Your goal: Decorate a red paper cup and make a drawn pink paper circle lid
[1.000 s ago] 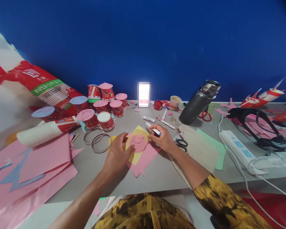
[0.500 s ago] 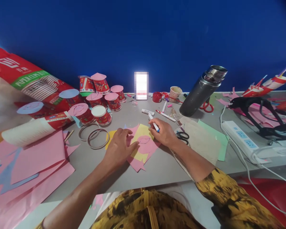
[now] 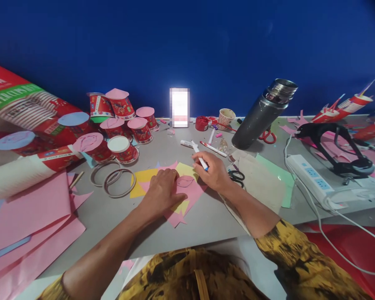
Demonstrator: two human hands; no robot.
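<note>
My right hand point(image 3: 213, 170) grips a white marker point(image 3: 203, 163) with a blue end. Just left of it lies a pink round paper piece point(image 3: 185, 183), marked with a dark leaf-like outline. Under this piece are yellow paper point(image 3: 181, 207) and pink paper scraps point(image 3: 193, 199) with jagged edges. Resting on the papers, my left hand point(image 3: 162, 185) has its thumb spread from the fingers, beside the outlined piece. It holds nothing I can see. Black-handled scissors point(image 3: 236, 176) lie partly hidden behind my right wrist.
Two tape-like rings point(image 3: 120, 183) and red paper cups with paper tops point(image 3: 93, 146) stand on the left. Pink sheets point(image 3: 34, 216) cover the near left. A dark flask point(image 3: 260, 116), a power strip point(image 3: 311, 179) and a black strap frame point(image 3: 334, 148) occupy the right.
The view has turned slightly right, so things sit farther left. My left hand's fingers have drawn in near the outlined paper. My right hand still holds the marker.
</note>
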